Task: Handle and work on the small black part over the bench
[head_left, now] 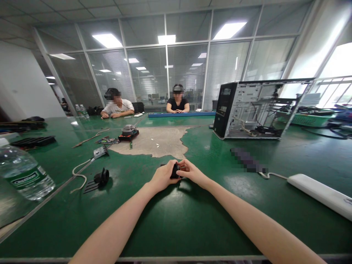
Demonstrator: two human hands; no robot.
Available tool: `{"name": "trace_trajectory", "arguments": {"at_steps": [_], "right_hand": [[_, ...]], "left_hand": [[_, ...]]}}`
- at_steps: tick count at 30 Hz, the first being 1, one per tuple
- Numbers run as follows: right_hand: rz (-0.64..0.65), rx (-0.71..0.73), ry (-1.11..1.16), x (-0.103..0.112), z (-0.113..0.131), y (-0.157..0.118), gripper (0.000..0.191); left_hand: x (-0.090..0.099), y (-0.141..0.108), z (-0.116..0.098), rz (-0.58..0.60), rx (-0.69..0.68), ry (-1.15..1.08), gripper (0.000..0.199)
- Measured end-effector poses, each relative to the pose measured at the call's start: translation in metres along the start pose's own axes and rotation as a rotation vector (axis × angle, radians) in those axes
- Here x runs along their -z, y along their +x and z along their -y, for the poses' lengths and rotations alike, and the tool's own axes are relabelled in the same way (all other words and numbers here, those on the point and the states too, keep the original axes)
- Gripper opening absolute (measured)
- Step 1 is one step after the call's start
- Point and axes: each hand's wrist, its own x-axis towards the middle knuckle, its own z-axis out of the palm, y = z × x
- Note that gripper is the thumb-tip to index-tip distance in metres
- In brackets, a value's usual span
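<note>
Just above the green table (pixel 176 227), a small black part (pixel 175 171) sits between my two hands; its exact kind is hard to make out. My left hand (pixel 162 175) is wrapped round it from the left. The fingers of my right hand (pixel 192 173) pinch at its right side, with the fingertips close together. To the left lies a similar-looking black piece (pixel 101 177) with a round body and several flat prongs. Beyond it are a metal bracket (pixel 100 151) with a white cable and a round metal-topped component on a red-and-black base (pixel 128 132).
An open computer case (pixel 255 110) stands at the right rear. A white power strip (pixel 320 194) and a blurred dark object (pixel 247 160) lie on the right. A water bottle (pixel 26 174) stands at the left. Two people sit across the table behind a blue bar (pixel 181 114).
</note>
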Motion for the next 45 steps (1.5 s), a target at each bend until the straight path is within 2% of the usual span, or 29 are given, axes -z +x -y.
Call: {"name": "trace_trajectory", "arguments": {"at_steps": [3, 7, 12, 18, 22, 27, 34, 38, 42, 45], "right_hand": [[0.044, 0.034, 0.007, 0.0014, 0.0022, -0.0022, 0.036], [0.011, 0.027, 0.025, 0.0002, 0.0042, -0.0031, 0.029], [-0.035, -0.017, 0.004, -0.0002, -0.0005, 0.0005, 0.036], [0.075, 0.049, -0.009, 0.0040, 0.0000, -0.0018, 0.037], [0.017, 0.044, -0.008, 0.0014, 0.0009, -0.0012, 0.028], [-0.057, 0.008, -0.051, -0.0001, -0.0047, 0.0030, 0.031], [0.086, 0.042, 0.003, 0.0060, -0.0013, -0.0008, 0.037], [0.020, 0.034, 0.007, 0.0023, -0.0012, -0.0006, 0.028], [-0.040, -0.007, -0.018, 0.0005, -0.0052, 0.0027, 0.032], [-0.002, -0.004, -0.025, 0.0031, -0.0046, 0.0027, 0.034]], "left_hand": [[-0.0002, -0.0003, 0.0002, -0.002, 0.004, 0.009, 0.055], [-0.0003, -0.0002, -0.0003, -0.015, -0.013, -0.010, 0.055], [-0.0004, 0.0005, -0.0004, -0.012, -0.015, 0.007, 0.055], [-0.0014, 0.0001, 0.0008, -0.009, 0.003, 0.021, 0.056], [-0.0017, 0.0007, 0.0007, -0.007, 0.005, -0.007, 0.056], [-0.0008, 0.0011, 0.0002, -0.006, 0.003, -0.013, 0.055], [-0.0021, 0.0002, 0.0023, -0.004, 0.011, 0.048, 0.057], [-0.0018, 0.0012, 0.0022, -0.026, -0.034, 0.038, 0.055], [0.0003, 0.0025, 0.0004, -0.046, -0.059, 0.094, 0.054], [0.0008, 0.0023, -0.0004, -0.052, -0.062, 0.130, 0.054]]}}
